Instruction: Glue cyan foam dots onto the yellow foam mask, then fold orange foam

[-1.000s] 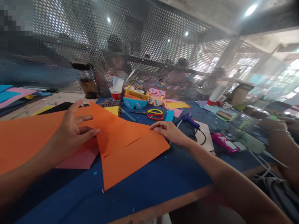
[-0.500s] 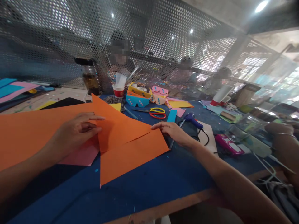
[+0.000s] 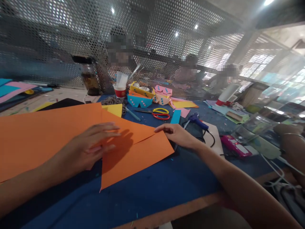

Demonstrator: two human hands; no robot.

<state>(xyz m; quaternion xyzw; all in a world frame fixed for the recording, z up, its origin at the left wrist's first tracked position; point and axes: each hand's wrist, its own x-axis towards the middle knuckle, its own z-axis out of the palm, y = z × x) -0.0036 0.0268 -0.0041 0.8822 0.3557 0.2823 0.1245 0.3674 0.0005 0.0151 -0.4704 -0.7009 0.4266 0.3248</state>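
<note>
A folded sheet of orange paper (image 3: 135, 156) lies on the blue table top, with a slit-like overlap line near its right end. My right hand (image 3: 175, 135) pinches its upper right edge between thumb and fingers. Over the left part of the folded paper is my left hand (image 3: 95, 144), fingers apart, casting a shadow on the paper; it holds nothing. A larger orange sheet (image 3: 40, 136) spreads out beneath and to the left of my left hand. Just beyond the folded paper are yellow paper (image 3: 114, 109) and a blue pen-like stick (image 3: 132, 114).
Scissors (image 3: 160, 113), decorated paper glasses (image 3: 139, 101) and a red-white cup (image 3: 119, 90) stand behind. At right are a blue glue gun (image 3: 198, 121), a magenta device (image 3: 235, 146), a clear container (image 3: 252, 127) and another person's arm (image 3: 292, 140). A perforated screen (image 3: 154, 38) backs the table.
The raised orange flap under my left hand now lies lower and flatter. My left hand has moved right and slightly down, its fingers spread more. My right hand keeps its pinch.
</note>
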